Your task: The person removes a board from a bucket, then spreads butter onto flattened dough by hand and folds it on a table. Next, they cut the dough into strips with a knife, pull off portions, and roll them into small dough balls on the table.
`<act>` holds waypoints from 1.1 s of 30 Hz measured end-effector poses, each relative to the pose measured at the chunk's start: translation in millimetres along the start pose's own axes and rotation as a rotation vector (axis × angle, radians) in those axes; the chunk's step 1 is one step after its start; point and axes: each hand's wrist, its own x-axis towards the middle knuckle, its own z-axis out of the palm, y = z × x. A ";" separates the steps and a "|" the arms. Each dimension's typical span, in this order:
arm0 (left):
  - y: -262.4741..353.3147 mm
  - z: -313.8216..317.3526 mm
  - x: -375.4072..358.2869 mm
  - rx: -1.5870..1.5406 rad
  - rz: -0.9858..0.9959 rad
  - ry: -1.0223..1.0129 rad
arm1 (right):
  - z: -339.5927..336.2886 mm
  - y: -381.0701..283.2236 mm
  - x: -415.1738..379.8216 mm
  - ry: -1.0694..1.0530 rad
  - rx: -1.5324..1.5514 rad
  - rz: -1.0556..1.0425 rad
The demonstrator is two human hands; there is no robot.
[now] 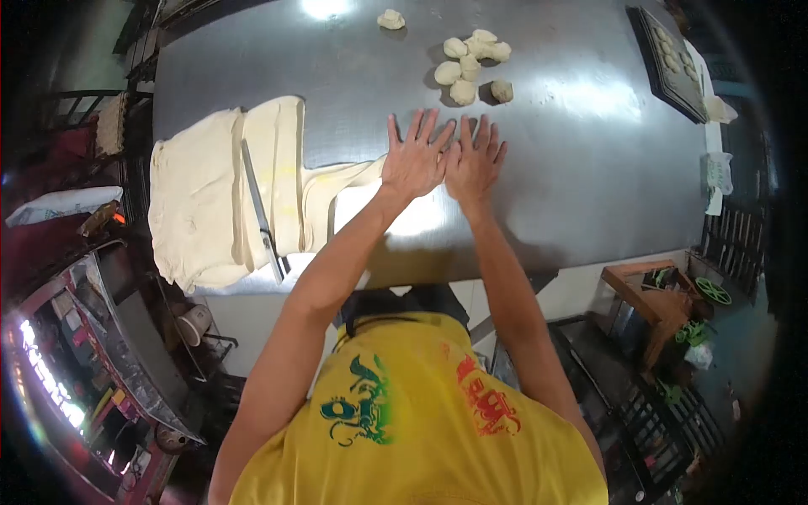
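A wide slab of pale dough point(198, 189) lies in folds on the left of the metal table, narrowing into a strip point(345, 175) that runs to my hands. My left hand point(412, 166) rests over the strip's end with fingers spread forward. Beside it, thumbs close together, my right hand point(474, 168) lies palm down, fingers apart. Any dough under the palms is hidden. A long knife point(258, 206) lies slanted across the folded dough, touched by neither hand. Beyond my fingertips sit several dough pieces point(469, 67), with a darker lump point(502, 91) at their right.
The metal table point(589, 185) spans the view in front of me. A single dough piece point(390, 19) sits near its far side. At the far right edge stands a dark tray point(669, 63) with small rounds. A wooden frame point(644, 299) stands low at the right.
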 end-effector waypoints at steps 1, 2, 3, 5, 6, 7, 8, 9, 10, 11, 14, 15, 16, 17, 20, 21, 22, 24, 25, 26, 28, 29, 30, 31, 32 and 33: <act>-2.4 1.7 20.6 0.012 -0.053 0.056 | 2.0 4.4 16.6 0.020 0.000 -0.004; -2.4 2.5 30.4 0.018 -0.110 0.101 | 4.5 7.8 33.9 0.061 0.037 0.001; -4.5 5.1 34.7 0.034 -0.116 0.103 | 7.5 11.8 49.2 0.096 0.070 0.008; -10.1 6.6 42.7 0.067 -0.115 0.134 | 8.8 18.2 43.8 0.140 0.101 -0.006; -6.7 5.0 35.5 0.049 -0.081 0.110 | 8.4 16.8 37.0 0.151 0.102 -0.027; -4.5 9.6 22.0 0.032 -0.048 0.088 | 8.6 16.9 28.8 0.164 0.102 -0.049; -2.8 11.8 6.7 0.015 -0.019 0.067 | 9.2 19.6 6.2 0.079 0.120 -0.109; 0.7 8.7 -11.1 -0.022 0.007 0.017 | 7.4 22.0 -22.9 -0.001 0.136 -0.172; 7.0 2.2 -35.2 -0.059 0.034 -0.032 | -0.4 22.9 -53.0 -0.025 0.195 -0.190; 14.8 -8.9 -59.9 -0.098 0.062 -0.087 | -11.0 23.9 -83.2 -0.054 0.253 -0.206; 30.9 -45.2 -118.0 -0.280 0.102 -0.073 | -41.5 44.4 -127.5 -0.234 0.629 -0.178; 31.5 -53.4 -129.1 -0.319 0.070 -0.131 | -48.2 45.0 -141.3 -0.174 0.502 -0.121; 30.2 -63.1 -135.3 -0.355 0.045 -0.186 | -54.5 43.1 -150.8 -0.107 0.376 -0.063; 28.8 -70.9 -135.5 -0.387 0.023 -0.234 | -58.8 40.8 -153.2 -0.032 0.248 -0.010; 32.0 -84.9 -128.7 -0.397 0.137 -0.041 | -67.8 27.3 -147.5 -0.055 0.652 -0.068; 26.5 -82.0 -123.2 -0.453 0.175 -0.073 | -72.3 22.0 -143.4 -0.155 0.844 0.004; 21.3 -72.8 -121.9 -0.513 0.212 -0.116 | -101.9 2.3 -137.6 -0.264 1.034 0.087; 27.8 -82.7 -119.3 -0.533 0.124 -0.255 | -130.8 -21.4 -131.8 -0.317 1.146 0.204; 41.5 -110.2 -113.9 -0.489 0.002 -0.347 | -136.7 -27.8 -128.1 -0.255 1.069 0.235; 53.3 -124.7 -114.6 -0.448 -0.129 -0.441 | -138.6 -32.6 -128.4 -0.202 0.992 0.268; 66.3 -120.0 -120.3 -0.384 -0.080 -0.387 | -128.8 -42.6 -121.8 -0.200 0.646 0.083; 69.1 -119.4 -124.9 -0.348 -0.057 -0.363 | -125.5 -46.6 -119.7 -0.196 0.477 -0.007; 70.5 -119.2 -130.6 -0.345 -0.093 -0.405 | -125.8 -46.0 -119.4 -0.284 0.448 0.038; 73.6 -125.5 -133.5 -0.344 -0.132 -0.444 | -133.6 -47.1 -115.9 -0.372 0.416 0.080; 74.7 -129.3 -133.6 -0.343 -0.168 -0.483 | -137.9 -46.7 -112.5 -0.458 0.382 0.122; 72.6 -120.6 -136.4 -0.361 -0.171 -0.465 | -135.7 -43.1 -114.8 -0.463 0.375 0.074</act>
